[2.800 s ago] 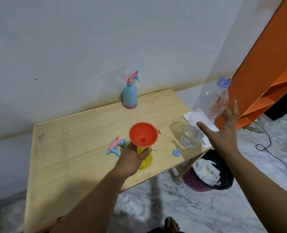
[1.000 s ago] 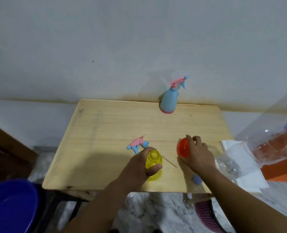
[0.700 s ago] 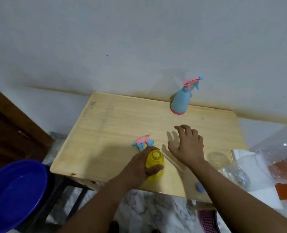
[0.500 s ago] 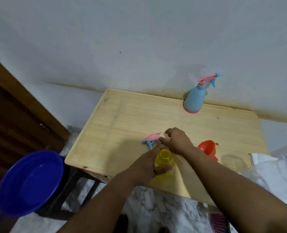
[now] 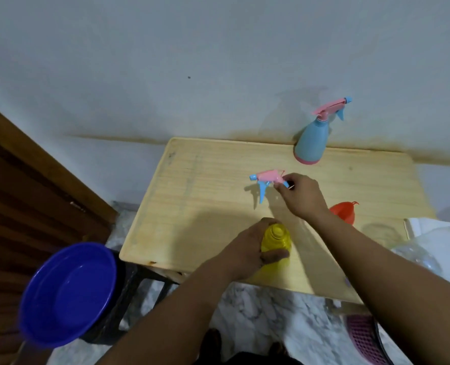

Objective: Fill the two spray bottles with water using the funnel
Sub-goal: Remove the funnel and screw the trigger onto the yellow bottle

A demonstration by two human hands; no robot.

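The left hand [image 5: 247,248] has its grip wrapped around the yellow bottle [image 5: 276,245], which stands upright near the table's [image 5: 192,206] front edge with its neck uncapped. The thumb crosses the bottle's front; the fingers curl behind it.

At 12 o'clock from that bottle, the right hand [image 5: 301,197] holds the pink and blue sprayer [image 5: 267,180] in a narrow grip, fingertips pinching its collar end. The nozzle points toward 9 o'clock and the blue trigger hangs down. Whether the sprayer is clear of the table or touching it, I cannot tell.

The orange funnel [image 5: 343,213] lies on the table at 2 o'clock from the yellow bottle, partly hidden behind the right forearm.

The blue bottle [image 5: 311,143], sprayer fitted, stands upright at the table's far edge by the wall, at 1 o'clock.

A blue basin [image 5: 68,293] sits on a dark stool off the table's left front corner, at 8 o'clock. A clear plastic bottle [image 5: 429,254] shows blurred at the right edge, at 3 o'clock.
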